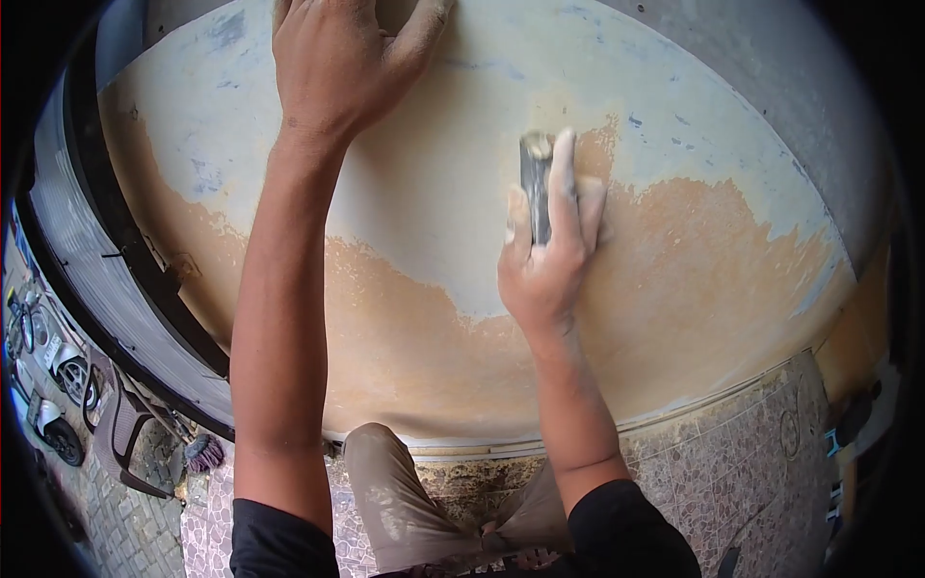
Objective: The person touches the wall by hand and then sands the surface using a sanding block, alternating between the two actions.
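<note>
A broad curved body panel [414, 212], pale cream at the top and worn to tan below in ragged patches, fills the middle of the head view. My left hand [347, 58] rests on its upper part with the thumb spread away; the fingertips run past the frame's top edge. My right hand [554, 250] grips a short, dark, cylindrical sanding block [534, 188] against the panel, right of centre. Its index finger stretches along the block, and pale dust covers the fingers. The right fingers and the block are slightly blurred.
A black-edged, curved frame [125, 241] borders the panel at left. Beyond it are parked motor scooters [53, 376], a brown chair [120, 424] and a mop head [202, 452]. Patterned floor tiles [732, 472] lie below the panel, near my knees [385, 491].
</note>
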The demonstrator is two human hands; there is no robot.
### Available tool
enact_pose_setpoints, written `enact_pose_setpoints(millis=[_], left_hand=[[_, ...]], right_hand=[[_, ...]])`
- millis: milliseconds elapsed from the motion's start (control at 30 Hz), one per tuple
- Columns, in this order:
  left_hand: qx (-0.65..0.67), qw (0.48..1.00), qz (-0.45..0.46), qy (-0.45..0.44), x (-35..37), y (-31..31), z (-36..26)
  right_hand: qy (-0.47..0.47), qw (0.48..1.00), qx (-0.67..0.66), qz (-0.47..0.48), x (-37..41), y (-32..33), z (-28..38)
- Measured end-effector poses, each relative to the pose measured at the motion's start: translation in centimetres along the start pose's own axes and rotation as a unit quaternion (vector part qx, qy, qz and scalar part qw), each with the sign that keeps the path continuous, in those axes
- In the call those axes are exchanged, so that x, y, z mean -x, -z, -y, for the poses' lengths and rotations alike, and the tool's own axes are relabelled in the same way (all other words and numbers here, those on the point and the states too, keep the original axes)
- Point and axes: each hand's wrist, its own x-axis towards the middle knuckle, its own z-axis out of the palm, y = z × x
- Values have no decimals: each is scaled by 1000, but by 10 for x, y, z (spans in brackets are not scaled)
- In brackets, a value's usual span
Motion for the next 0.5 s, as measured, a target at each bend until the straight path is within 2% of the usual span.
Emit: enact_pose_setpoints(millis=[67, 133, 200, 267, 400, 433, 500], left_hand=[[-3, 1000, -14, -7, 1, -1, 2], [-3, 1000, -19, -10, 2, -3, 0], [-13, 1000, -23, 10, 2, -4, -6], [-20, 999, -21, 18, 1, -3, -9], [-15, 1000, -14, 22, 2, -1, -8], [-5, 1000, -12, 15, 2, 0, -7], [-7, 1000, 7, 20, 1, 6, -7]], right_hand=[[-35, 999, 3, -16, 81, -6, -12], [-21, 998, 58, 4, 163, -2, -17], [-28, 999, 40, 4, 164, -2, -18], [-20, 1000, 12, -4, 133, -5, -13], [18, 999, -32, -10, -23, -11, 12], [27, 999, -39, -2, -36, -11, 17], [18, 999, -41, -2, -16, -13, 10]])
